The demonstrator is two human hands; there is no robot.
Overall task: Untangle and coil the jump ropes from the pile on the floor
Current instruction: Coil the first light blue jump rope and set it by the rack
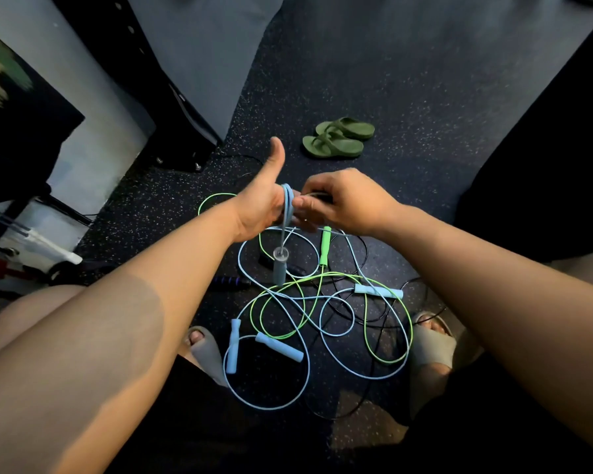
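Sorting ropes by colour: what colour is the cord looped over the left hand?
Light blue cord, head view.

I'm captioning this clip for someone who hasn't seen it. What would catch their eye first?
Centre frame, the left hand, thumb up, wears loops of blue rope while the right hand pinches its cord. Below, a bright blue-and-green rope pile sprawls on the dark speckled floor.

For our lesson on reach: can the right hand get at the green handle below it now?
Probably yes: the green handle is uncovered just below the right hand, but that hand pinches the light-blue rope and must release it first.
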